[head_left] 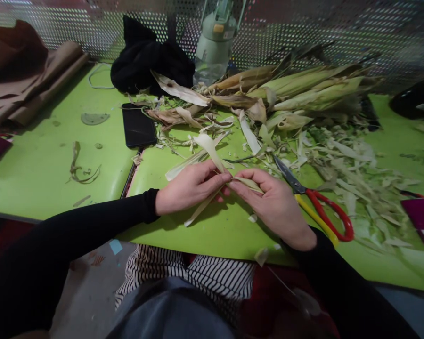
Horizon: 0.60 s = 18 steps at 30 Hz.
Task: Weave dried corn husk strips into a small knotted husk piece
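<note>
Strips of pale corn husk (209, 145) are pinched between my two hands above the green table. My left hand (192, 185) closes thumb and fingers on the strips, one standing up and another hanging toward the table's front edge. Close beside it, my right hand (268, 200) pinches a husk strip (249, 183) that runs under its fingers. The fingertips of both hands almost meet. Scissors with red handles (330, 212) lie just right of my right hand, blades pointing away, over a yellow-handled tool (316, 219). Loose husk pieces (183, 162) rest behind my left hand.
A pile of corn husks (304, 89) and many scraps (360, 165) cover the right and back. Also at the back are a bottle (214, 47) and black cloth (151, 61). A phone (138, 125) lies left of centre, brown paper (38, 80) far left, near a protractor (94, 118).
</note>
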### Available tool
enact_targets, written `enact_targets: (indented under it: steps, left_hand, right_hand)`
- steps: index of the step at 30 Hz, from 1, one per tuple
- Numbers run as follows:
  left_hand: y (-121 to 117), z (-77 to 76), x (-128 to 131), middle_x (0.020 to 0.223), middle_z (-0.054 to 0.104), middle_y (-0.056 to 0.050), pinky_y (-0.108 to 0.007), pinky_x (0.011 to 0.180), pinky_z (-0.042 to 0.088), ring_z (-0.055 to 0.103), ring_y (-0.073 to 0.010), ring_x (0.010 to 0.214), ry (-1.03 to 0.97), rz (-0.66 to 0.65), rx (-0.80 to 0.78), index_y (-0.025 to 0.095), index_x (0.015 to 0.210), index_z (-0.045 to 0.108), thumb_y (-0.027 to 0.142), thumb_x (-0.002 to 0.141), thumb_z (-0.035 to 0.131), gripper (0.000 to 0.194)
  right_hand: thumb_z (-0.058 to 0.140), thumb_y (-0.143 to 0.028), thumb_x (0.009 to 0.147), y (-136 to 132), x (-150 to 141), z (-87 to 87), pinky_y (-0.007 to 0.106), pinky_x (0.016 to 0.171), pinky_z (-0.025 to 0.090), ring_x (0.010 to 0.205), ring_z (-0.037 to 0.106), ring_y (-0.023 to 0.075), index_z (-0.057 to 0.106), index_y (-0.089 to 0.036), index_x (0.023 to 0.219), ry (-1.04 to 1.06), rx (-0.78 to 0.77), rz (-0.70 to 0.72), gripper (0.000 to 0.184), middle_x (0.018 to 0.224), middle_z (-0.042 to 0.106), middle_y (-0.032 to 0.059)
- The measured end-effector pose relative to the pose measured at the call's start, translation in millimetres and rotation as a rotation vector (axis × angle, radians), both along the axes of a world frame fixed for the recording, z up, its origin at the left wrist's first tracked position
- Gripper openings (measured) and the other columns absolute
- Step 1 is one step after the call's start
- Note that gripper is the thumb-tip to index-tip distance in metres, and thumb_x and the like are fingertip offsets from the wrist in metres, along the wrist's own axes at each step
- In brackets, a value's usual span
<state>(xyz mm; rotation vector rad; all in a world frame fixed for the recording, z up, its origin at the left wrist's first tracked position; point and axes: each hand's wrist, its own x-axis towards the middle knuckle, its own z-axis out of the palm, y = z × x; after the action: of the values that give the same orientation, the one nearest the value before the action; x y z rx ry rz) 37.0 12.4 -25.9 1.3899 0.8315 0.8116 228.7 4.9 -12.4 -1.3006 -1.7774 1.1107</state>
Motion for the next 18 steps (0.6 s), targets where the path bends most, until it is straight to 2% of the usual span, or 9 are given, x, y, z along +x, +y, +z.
enact_targets:
  steps: [7, 18]
  left_hand:
    - [0.9, -2.1, -0.8, 0.079, 0.068, -0.002, -0.022, 0.065, 0.054, 0.066, -0.0095, 0.066, -0.019, -0.003, 0.026, 0.014, 0.093, 0.056, 0.034, 0.099, 0.052, 0.022]
    - [0.4, -0.8, -0.9, 0.079, 0.068, -0.003, -0.023, 0.068, 0.054, 0.066, -0.0104, 0.069, -0.031, -0.007, -0.011, 0.013, 0.094, 0.057, 0.031, 0.099, 0.053, 0.020]
  right_hand:
    - [0.074, -0.050, 0.082, -0.3, -2.1, 2.5, 0.038, 0.079, 0.064, 0.083, 0.075, 0.0219, 0.068, -0.022, 0.091, 0.058, -0.065, -0.017, 0.029, 0.084, 0.077, 0.0026]
    - [0.073, -0.044, 0.085, 0.1, -0.7, 2.5, 0.031, 0.077, 0.061, 0.082, 0.073, 0.0183, 0.069, -0.022, 0.090, 0.034, -0.038, 0.015, 0.023, 0.084, 0.076, 0.0012]
